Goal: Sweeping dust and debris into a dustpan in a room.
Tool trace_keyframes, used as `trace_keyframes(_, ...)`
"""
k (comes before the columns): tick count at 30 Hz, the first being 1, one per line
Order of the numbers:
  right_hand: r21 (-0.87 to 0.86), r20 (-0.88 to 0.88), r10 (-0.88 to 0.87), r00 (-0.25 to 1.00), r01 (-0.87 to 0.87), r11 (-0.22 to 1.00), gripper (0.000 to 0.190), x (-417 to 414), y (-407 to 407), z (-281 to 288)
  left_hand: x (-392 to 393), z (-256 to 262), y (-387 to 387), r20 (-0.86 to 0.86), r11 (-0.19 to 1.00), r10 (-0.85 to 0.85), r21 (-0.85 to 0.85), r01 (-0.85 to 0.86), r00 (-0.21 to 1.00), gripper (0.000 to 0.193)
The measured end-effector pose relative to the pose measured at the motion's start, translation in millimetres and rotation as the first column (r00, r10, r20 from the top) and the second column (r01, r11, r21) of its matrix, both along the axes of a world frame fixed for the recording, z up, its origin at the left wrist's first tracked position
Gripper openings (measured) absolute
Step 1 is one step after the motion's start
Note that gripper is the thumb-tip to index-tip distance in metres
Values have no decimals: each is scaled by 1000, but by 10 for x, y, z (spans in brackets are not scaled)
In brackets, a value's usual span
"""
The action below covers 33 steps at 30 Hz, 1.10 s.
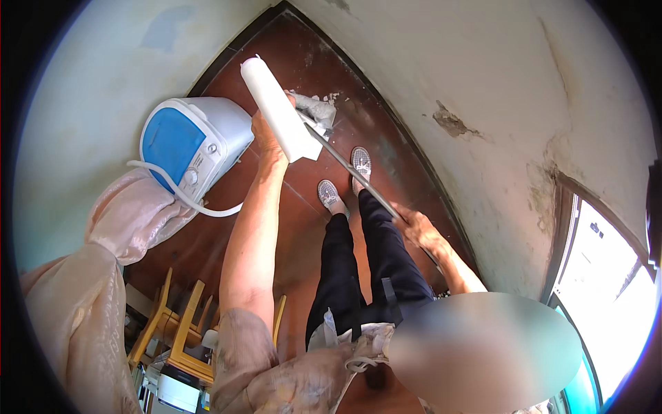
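A long white cylindrical head [276, 106], looking like a paper or film roll, is raised before me at the end of a metal pole [357, 173]. My left hand [266, 132] is behind the white roll and largely hidden by it; its fingertips show past the far side. My right hand [416, 225] is closed around the lower part of the pole, near my right leg. Beyond the roll, a crumpled whitish bag or wrap [316, 109] lies low, with small white fragments near it on the reddish floor.
A white appliance with a blue panel [173, 145] and a pale hose [194, 204] stands at left, beside a knotted pink curtain [88, 290]. Wooden furniture [181, 331] is at lower left. Walls with peeling patches [450, 120] meet ahead; a bright doorway or window [605, 279] is at right.
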State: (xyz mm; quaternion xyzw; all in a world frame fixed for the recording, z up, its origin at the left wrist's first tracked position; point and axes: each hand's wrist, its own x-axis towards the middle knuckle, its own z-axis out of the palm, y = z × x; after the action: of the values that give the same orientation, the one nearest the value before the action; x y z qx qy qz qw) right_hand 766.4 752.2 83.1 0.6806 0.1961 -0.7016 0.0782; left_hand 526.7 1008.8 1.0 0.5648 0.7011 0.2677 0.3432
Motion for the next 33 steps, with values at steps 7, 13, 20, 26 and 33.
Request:
trace_keyframes(7, 359, 252, -12, 968, -82, 930, 49, 190, -71, -156, 315, 734, -56, -20, 964, 10, -264, -15, 1000, 39)
trace_keyframes(13, 341, 214, -173, 961, 92, 935, 45, -129, -308, -695, 52, 126, -101, -90, 997, -80, 1, 81, 993, 41)
trace_keyframes(20, 388, 121, 61, 991, -104, 916, 45, -105, -382, 55, 114, -40, -217, 329, 971, -71, 239, -10, 942, 32)
trace_keyframes(26, 550, 237, 23, 971, -154, 821, 49, 28, 305, -354, -42, 43, -315, 206, 996, 29, -83, -12, 978, 32)
trace_keyframes(33, 447, 360, 129, 924, -292, 846, 55, -142, 1192, -1233, -90, -13, -314, 47, 999, -44, 6, 43, 998, 36)
